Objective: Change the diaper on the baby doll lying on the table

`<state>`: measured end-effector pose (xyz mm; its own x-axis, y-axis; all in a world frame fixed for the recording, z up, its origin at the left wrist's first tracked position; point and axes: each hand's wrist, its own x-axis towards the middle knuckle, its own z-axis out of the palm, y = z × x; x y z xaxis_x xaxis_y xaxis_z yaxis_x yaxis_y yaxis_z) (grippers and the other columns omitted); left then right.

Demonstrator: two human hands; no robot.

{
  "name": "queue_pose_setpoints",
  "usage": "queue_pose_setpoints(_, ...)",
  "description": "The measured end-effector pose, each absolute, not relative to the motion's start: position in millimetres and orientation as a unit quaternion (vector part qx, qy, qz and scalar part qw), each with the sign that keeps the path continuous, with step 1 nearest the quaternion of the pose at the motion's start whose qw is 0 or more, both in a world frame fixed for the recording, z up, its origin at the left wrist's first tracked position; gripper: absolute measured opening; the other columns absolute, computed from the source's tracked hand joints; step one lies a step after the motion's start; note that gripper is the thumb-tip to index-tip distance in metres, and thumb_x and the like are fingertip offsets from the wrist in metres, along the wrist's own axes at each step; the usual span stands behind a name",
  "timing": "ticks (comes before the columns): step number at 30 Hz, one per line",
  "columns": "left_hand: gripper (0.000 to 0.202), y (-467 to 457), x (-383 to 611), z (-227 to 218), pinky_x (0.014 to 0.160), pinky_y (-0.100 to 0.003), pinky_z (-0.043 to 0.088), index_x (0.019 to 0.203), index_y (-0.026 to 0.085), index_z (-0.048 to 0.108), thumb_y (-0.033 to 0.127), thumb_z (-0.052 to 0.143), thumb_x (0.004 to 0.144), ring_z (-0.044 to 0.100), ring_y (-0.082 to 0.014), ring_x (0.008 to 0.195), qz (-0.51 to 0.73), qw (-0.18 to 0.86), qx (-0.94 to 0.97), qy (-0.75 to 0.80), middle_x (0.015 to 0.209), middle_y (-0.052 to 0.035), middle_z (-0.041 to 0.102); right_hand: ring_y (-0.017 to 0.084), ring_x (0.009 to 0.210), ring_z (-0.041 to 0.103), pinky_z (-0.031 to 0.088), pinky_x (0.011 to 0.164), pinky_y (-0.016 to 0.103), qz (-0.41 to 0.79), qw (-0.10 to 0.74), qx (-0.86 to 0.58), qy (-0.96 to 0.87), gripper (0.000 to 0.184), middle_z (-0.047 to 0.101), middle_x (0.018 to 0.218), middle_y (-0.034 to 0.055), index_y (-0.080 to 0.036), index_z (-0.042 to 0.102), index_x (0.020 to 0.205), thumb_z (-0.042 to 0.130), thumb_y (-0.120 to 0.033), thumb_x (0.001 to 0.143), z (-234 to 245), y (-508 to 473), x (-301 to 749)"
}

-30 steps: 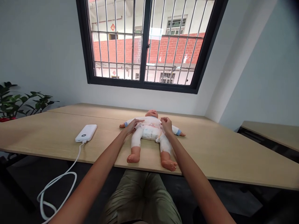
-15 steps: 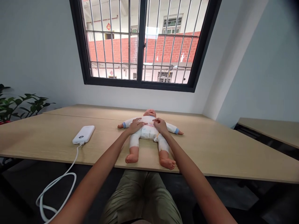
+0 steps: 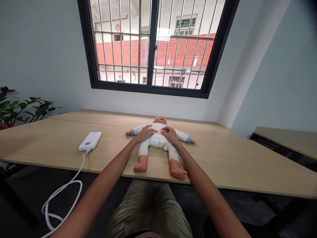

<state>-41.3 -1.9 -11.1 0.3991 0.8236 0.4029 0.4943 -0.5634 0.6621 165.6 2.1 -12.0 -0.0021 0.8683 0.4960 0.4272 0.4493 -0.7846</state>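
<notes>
Both hands are over the middle of a baby doll. The left hand [image 3: 146,133] lies palm down along one side of its waist, fingers extended loosely inward and apart from the thumb. The right hand [image 3: 169,134] is narrower, fingers bent and drawn together near the middle of the belly; whether they pinch any cloth cannot be told.

Largest is the pale wooden desk [image 3: 237,158], which runs across the whole view below a dark-framed, barred window [image 3: 150,88]. The baby doll [image 3: 158,127] lies on its back near the middle of the desk, head toward the window and feet just inside the near edge. Its arms are spread wide, and it wears white clothing with blue cuffs [image 3: 133,132] at the wrists; the feet are bare. A white diaper [image 3: 157,142] sits around its hips, partly covered by the hands. Beyond the desk's far left side are the leaves of a green plant [image 3: 37,107]. Well to the left of the doll lies a white power bank [image 3: 91,140], and a white cable [image 3: 80,167] plugged into its near end hangs over the edge in a loop.
</notes>
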Motion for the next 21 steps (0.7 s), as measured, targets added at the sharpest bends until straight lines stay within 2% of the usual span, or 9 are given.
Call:
queue_pose_setpoints(3, 0.044, 2.1, -42.1, -14.8, 0.12, -0.042, 0.023, 0.134, 0.029, 0.059, 0.026, 0.051, 0.09, 0.024, -0.0258, 0.146, 0.355, 0.232, 0.804, 0.416, 0.156, -0.0055, 0.032, 0.015, 0.064, 0.052, 0.043, 0.065, 0.028, 0.195, 0.517, -0.483, -0.679, 0.02, 0.06, 0.067, -0.0006, -0.015, 0.068, 0.081, 0.062, -0.026, 0.065, -12.3, 1.8, 165.7)
queue_pose_setpoints(5, 0.046, 3.2, -42.4, -15.7, 0.12, -0.042, 0.021, 0.137, 0.029, 0.056, 0.027, 0.048, 0.092, 0.023, -0.0249, 0.147, 0.334, 0.231, 0.81, 0.423, 0.158, -0.0045, 0.029, 0.015, 0.064, 0.052, 0.043, 0.065, 0.028, 0.187, 0.514, -0.489, -0.68, 0.02, 0.062, 0.069, 0.0003, -0.016, 0.069, 0.082, 0.062, -0.026, 0.066, -11.8, 1.3, 165.6)
queue_pose_setpoints(10, 0.043, -1.4, -42.6, -11.5, 0.122, -0.042, 0.016, 0.132, 0.029, 0.059, 0.026, 0.04, 0.094, 0.017, -0.0227, 0.148, 0.297, 0.209, 0.833, 0.417, 0.153, 0.0003, 0.039, 0.018, 0.069, 0.057, 0.046, 0.068, 0.031, 0.136, 0.487, -0.492, -0.709, 0.014, 0.069, 0.076, 0.0053, -0.017, 0.072, 0.075, 0.065, -0.028, 0.07, -10.5, 1.9, 163.9)
queue_pose_setpoints(13, 0.043, -2.8, -42.1, -9.8, 0.122, -0.041, 0.015, 0.13, 0.027, 0.061, 0.025, 0.038, 0.093, 0.019, -0.0229, 0.148, 0.294, 0.2, 0.842, 0.406, 0.148, 0.0003, 0.046, 0.021, 0.076, 0.061, 0.046, 0.071, 0.033, 0.082, 0.476, -0.478, -0.734, 0.014, 0.069, 0.072, 0.0063, -0.019, 0.073, 0.068, 0.067, -0.031, 0.072, -11.6, 3.8, 162.8)
queue_pose_setpoints(17, 0.045, 0.9, -42.1, -12.9, 0.122, -0.041, 0.016, 0.132, 0.027, 0.06, 0.027, 0.038, 0.093, 0.02, -0.0236, 0.148, 0.3, 0.206, 0.838, 0.407, 0.149, -0.001, 0.044, 0.023, 0.084, 0.062, 0.047, 0.077, 0.034, 0.064, 0.467, -0.474, -0.743, 0.016, 0.069, 0.074, 0.0064, -0.02, 0.074, 0.069, 0.069, -0.034, 0.073, -14.7, 6.6, 163.3)
queue_pose_setpoints(21, 0.052, 5.9, -43.0, -18.3, 0.121, -0.042, 0.018, 0.143, 0.026, 0.048, 0.032, 0.043, 0.092, 0.023, -0.0238, 0.146, 0.321, 0.218, 0.835, 0.391, 0.153, -0.0031, 0.039, 0.022, 0.088, 0.061, 0.045, 0.085, 0.036, 0.057, 0.45, -0.464, -0.761, 0.02, 0.069, 0.079, 0.0055, -0.02, 0.072, 0.069, 0.068, -0.039, 0.075, -15.6, 9.7, 164.8)
